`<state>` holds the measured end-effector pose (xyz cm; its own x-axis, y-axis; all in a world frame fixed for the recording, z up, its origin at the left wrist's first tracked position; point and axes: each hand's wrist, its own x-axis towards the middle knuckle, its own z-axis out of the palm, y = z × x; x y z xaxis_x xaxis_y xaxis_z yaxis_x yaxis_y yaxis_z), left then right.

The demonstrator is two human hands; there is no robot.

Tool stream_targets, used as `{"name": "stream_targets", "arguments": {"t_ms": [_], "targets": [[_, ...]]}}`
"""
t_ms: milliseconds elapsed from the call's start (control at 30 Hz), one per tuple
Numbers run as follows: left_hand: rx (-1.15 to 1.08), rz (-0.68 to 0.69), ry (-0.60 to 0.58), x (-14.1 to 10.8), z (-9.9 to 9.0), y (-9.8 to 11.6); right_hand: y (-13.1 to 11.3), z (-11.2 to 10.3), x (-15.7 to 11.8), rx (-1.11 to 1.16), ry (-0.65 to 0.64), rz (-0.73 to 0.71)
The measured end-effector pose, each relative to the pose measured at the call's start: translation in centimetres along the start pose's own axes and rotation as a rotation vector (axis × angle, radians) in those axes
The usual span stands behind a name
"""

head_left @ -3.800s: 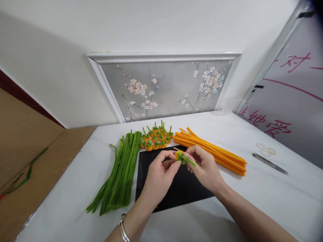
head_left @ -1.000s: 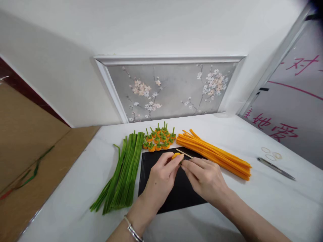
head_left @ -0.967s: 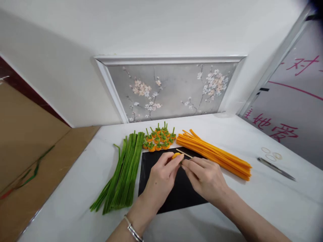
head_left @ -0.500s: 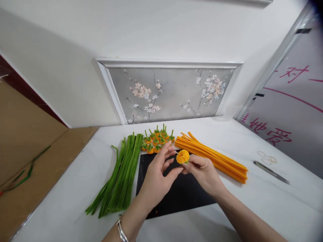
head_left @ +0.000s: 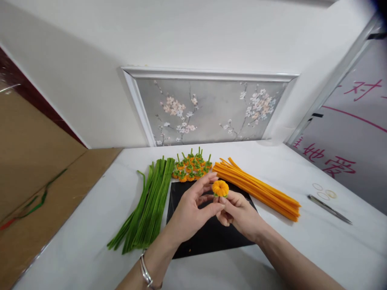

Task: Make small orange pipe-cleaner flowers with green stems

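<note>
A small ribbed pumpkin (head_left: 220,188) of orange pipe cleaner, with green at its base, is held above a black mat (head_left: 211,241). My right hand (head_left: 242,213) pinches it from below by the green part, its round orange end turned up towards me. Beside it on the left is my left hand (head_left: 195,207), fingers curved and apart, the thumb reaching to the right thumb under the pumpkin. Whether the left fingertips touch the pumpkin I cannot tell. Behind the hands stand several similar orange pieces (head_left: 191,167) with green tops and stems.
Green pipe cleaners (head_left: 151,205) lie bundled on the left of the white table (head_left: 302,257), orange ones (head_left: 260,191) on the right. Farther right are tweezers (head_left: 329,209) and several thin rings (head_left: 323,196). Cardboard (head_left: 39,193) borders the table's left side.
The pumpkin has been tilted, so its ribbed end and more of the green base show. Both hands have turned slightly with it. The whole view has shifted a little.
</note>
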<state>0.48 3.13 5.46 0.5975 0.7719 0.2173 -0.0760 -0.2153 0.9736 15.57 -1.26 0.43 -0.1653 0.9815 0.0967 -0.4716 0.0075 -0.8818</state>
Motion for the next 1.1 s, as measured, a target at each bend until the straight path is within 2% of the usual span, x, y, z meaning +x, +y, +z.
{"name": "stream_targets", "arguments": {"t_ms": [200,300,367,467,600,700,900,1000,1100], "targets": [[0.341,0.193,0.076,-0.1,-0.1,0.1,-0.5,0.5,-0.3,-0.182,-0.011,0.001],[0.459,0.215,0.12,-0.1,-0.1,0.0,-0.5,0.7,-0.5,-0.348,0.0,-0.05],[0.483,0.183,0.12,-0.1,-0.1,0.0,-0.5,0.8,-0.6,-0.486,0.019,-0.091],[0.429,0.076,0.089,-0.1,-0.2,-0.1,-0.6,0.7,-0.7,-0.652,0.029,-0.135],[0.316,-0.009,0.067,0.0,-0.4,-0.1,-1.0,0.6,-0.6,-0.717,0.023,-0.124],[0.25,-0.036,0.038,0.1,-0.6,0.0,-1.3,0.7,-0.6,-0.691,0.027,-0.087],[-0.064,-0.076,-0.021,0.4,-0.9,0.0,-1.6,0.6,-0.6,-0.549,0.054,-0.078],[-0.032,-0.068,0.02,0.5,-0.8,-0.1,-1.6,0.6,-0.5,-0.586,0.059,-0.108],[0.092,0.008,0.068,0.4,-0.8,-0.2,-1.4,0.4,-0.3,-0.673,0.062,-0.127]]}}
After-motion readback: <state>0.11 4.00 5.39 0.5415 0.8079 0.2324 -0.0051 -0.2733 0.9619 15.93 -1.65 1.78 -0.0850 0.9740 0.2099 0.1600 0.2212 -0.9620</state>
